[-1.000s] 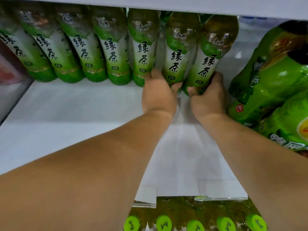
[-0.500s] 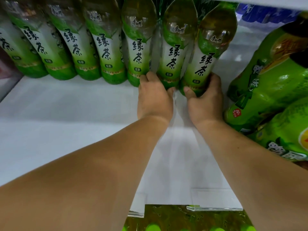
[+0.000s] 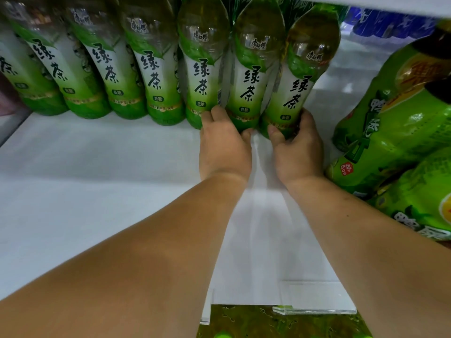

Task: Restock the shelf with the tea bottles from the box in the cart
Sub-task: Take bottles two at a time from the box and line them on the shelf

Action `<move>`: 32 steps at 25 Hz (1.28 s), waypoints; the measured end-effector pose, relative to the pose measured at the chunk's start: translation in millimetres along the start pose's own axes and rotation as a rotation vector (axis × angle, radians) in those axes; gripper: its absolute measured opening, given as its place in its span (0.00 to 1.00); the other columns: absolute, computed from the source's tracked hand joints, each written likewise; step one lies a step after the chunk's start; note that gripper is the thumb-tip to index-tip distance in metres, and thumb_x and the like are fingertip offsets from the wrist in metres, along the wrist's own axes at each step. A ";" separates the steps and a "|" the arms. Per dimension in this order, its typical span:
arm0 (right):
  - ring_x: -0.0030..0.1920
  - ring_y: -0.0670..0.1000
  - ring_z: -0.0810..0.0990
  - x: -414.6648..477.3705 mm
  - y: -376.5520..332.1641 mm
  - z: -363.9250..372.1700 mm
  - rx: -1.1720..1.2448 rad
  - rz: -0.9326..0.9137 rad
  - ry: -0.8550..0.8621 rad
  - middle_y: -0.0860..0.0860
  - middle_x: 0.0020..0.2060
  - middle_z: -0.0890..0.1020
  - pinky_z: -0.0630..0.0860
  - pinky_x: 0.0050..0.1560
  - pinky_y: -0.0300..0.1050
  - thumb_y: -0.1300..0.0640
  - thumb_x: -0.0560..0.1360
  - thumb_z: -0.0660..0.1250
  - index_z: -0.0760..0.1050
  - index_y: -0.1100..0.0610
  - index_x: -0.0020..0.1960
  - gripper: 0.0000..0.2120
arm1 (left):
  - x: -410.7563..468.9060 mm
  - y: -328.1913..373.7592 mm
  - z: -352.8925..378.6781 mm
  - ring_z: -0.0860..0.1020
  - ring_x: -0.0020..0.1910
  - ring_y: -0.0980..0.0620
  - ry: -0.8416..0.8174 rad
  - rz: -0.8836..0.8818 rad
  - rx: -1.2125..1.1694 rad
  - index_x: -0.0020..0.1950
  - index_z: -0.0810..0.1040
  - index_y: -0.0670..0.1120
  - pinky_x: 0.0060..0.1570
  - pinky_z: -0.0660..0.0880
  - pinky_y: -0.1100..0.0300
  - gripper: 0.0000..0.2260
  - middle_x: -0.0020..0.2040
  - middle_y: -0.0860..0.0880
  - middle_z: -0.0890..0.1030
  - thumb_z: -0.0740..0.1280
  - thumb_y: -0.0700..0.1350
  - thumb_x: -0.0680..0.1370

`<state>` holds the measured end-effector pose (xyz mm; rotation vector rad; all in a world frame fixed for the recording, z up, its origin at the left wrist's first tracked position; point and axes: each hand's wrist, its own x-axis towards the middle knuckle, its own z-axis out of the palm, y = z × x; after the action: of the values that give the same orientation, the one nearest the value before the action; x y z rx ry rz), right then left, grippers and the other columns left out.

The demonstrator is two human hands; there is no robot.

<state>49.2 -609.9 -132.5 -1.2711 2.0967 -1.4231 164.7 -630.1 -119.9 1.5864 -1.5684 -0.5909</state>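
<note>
The left hand has its grip closed around the base of one green tea bottle, fingers behind, thumb in front; the right hand wraps the base of the next green tea bottle just beside it. Both bottles stand on the white shelf — at the right end of a row of matching bottles. Larger green bottles lie at far right.

Green tea bottles lose their caps behind the upper shelf; left hand hides one base.
</note>
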 end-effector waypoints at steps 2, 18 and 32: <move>0.59 0.51 0.82 -0.3 -0.1 1.4 -0.011 -0.009 -0.010 0.49 0.59 0.83 0.79 0.61 0.49 0.52 0.76 0.72 0.72 0.51 0.70 0.24 | -0.8 -0.5 -0.8 0.75 0.62 0.38 0.000 -0.007 -0.017 0.63 0.72 0.39 0.63 0.74 0.46 0.21 0.65 0.40 0.72 0.76 0.44 0.75; 0.56 0.51 0.80 -5.3 -10.4 -8.8 0.027 0.141 -0.096 0.50 0.58 0.81 0.73 0.55 0.42 0.53 0.71 0.72 0.74 0.50 0.64 0.22 | -7.9 -0.1 -16.0 0.73 0.63 0.42 -0.118 0.003 -0.039 0.68 0.72 0.43 0.63 0.72 0.51 0.24 0.67 0.43 0.71 0.72 0.50 0.75; 0.64 0.49 0.77 -95.7 -53.0 -53.8 0.295 0.433 -0.181 0.50 0.67 0.77 0.72 0.61 0.41 0.56 0.80 0.68 0.68 0.50 0.75 0.24 | -47.3 -12.4 -118.0 0.72 0.70 0.50 -0.492 -0.150 -0.125 0.78 0.66 0.50 0.70 0.70 0.51 0.30 0.75 0.51 0.69 0.67 0.58 0.79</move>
<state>93.5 -507.9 -82.8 -0.7450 1.8151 -1.3041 260.6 -559.7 -73.4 1.5453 -1.7251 -1.2100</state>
